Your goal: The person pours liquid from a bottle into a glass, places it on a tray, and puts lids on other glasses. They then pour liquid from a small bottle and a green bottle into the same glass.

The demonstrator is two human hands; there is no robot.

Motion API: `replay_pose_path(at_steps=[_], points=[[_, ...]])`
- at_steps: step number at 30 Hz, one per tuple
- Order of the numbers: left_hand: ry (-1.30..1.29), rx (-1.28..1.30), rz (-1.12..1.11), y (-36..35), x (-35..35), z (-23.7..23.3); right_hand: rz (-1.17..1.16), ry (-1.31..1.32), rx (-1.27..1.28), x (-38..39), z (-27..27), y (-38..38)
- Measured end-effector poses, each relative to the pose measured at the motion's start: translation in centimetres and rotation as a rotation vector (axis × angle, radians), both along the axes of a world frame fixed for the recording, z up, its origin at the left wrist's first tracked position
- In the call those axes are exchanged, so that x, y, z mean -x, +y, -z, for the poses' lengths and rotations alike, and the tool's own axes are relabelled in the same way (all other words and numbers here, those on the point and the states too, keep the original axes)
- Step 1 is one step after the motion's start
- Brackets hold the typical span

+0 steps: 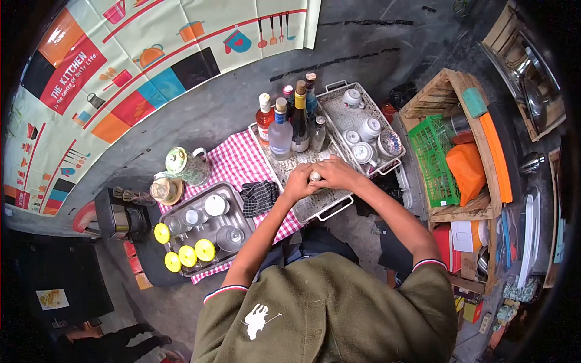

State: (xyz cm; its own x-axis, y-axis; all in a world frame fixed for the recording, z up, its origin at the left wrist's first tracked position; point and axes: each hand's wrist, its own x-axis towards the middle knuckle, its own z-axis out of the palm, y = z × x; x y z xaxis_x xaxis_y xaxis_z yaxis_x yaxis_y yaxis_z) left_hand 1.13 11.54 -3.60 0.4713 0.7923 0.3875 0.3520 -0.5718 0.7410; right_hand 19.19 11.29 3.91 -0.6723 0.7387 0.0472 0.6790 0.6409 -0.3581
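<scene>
Both hands meet over the near part of a white wicker tray [308, 209]. My left hand [299, 183] has its fingers wrapped round a small bottle [315, 176], of which only the pale top shows. From the other side my right hand [336, 173] curls round the same bottle, its fingers touching its top. Just beyond them on the tray stand several bottles: a clear one with a blue neck [280, 134], a dark one with a yellow neck [300, 118], a red one [264, 121] and a small clear one [318, 134].
A second wicker tray [331, 97] holds white cups [370, 129]. To the left, a grey tray [232, 189] carries glasses and yellow-lidded jars [205, 249] beside a dark checked cloth [259, 199]. A wooden crate [433, 91] with a green basket [433, 160] stands right. Another person's legs [121, 340] show lower left.
</scene>
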Motion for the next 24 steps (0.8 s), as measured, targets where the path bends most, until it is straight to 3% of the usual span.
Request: replay_pose_path(at_steps=[4, 7, 8, 11, 14, 20, 24], points=[[-0.057, -0.077, -0.019, 0.1, -0.3, 0.5, 0.041, -0.104, 0.001, 0.5, -1.4, -0.5], [-0.090, -0.083, -0.023, -0.2, -0.4, 0.0, 0.211, -0.090, 0.006, 1.9, -4.1, -1.9], [-0.100, -0.076, -0.034, -0.4, -0.4, -0.3, 0.243, 0.033, -0.123, 2.1, -3.3, -2.3], [-0.138, -0.134, -0.049, -0.2, -0.5, 0.2, 0.304, -0.016, -0.019, 2.7, -2.8, -2.7], [-0.042, -0.015, -0.028, -0.3, -0.2, 0.2, 0.260, -0.004, -0.036, 2.8, -2.9, -2.8], [-0.100, -0.126, -0.051, -0.1, -0.4, 1.0, 0.196, 0.083, -0.094, 2.3, -1.4, -2.7], [0.004, 0.019, -0.029, 0.0, -0.1, 2.2, 0.132, 0.122, -0.052, 2.1, -2.5, -2.8]])
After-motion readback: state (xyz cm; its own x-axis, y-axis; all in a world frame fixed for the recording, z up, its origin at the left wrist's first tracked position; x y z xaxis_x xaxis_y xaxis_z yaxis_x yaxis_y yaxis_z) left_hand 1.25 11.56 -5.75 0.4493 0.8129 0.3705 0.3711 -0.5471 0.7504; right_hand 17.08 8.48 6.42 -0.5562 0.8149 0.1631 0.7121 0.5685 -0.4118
